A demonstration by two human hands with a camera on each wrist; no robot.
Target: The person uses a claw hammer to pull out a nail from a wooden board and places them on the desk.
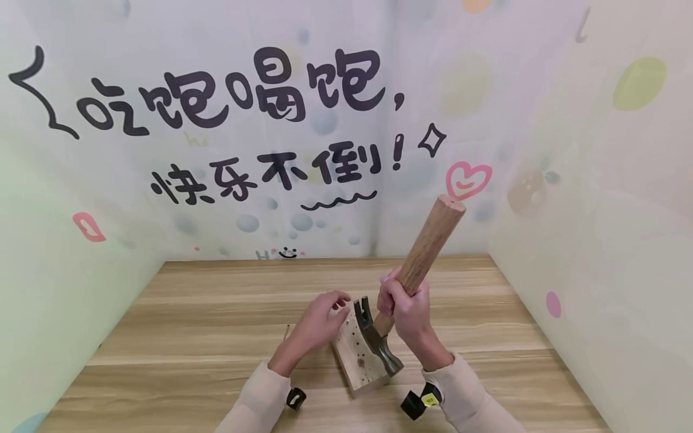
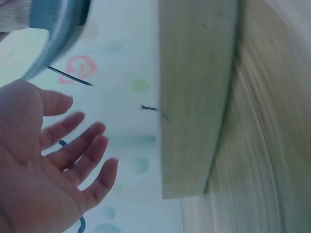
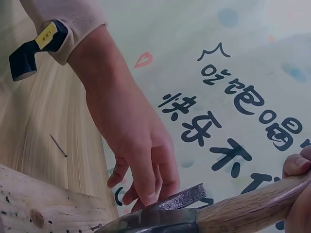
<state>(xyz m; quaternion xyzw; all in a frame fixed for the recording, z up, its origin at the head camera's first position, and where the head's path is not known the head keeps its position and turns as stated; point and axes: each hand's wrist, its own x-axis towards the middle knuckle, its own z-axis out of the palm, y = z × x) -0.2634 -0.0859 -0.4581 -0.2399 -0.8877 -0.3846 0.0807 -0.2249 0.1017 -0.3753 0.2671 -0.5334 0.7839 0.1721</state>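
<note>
My right hand (image 1: pixel 406 304) grips the wooden handle of a claw hammer (image 1: pixel 433 240) close to its metal head, with the handle's end pointing up. The hammer head hangs over a wooden block (image 1: pixel 352 355) dotted with dark holes. My left hand (image 1: pixel 319 319) is beside the claw, its fingers loosely bent and holding nothing. In the left wrist view, a thin nail (image 2: pixel 70 76) juts from the claw edge, just above the left fingers. Another nail (image 2: pixel 148 108) stands partly out of the block's face.
A loose nail (image 3: pixel 58 145) lies on the wood-grain table (image 1: pixel 216 300), left of the block. A printed backdrop (image 1: pixel 271 228) rises behind the table, with pale walls at both sides. Black devices (image 1: pixel 414 404) are strapped to the wrists.
</note>
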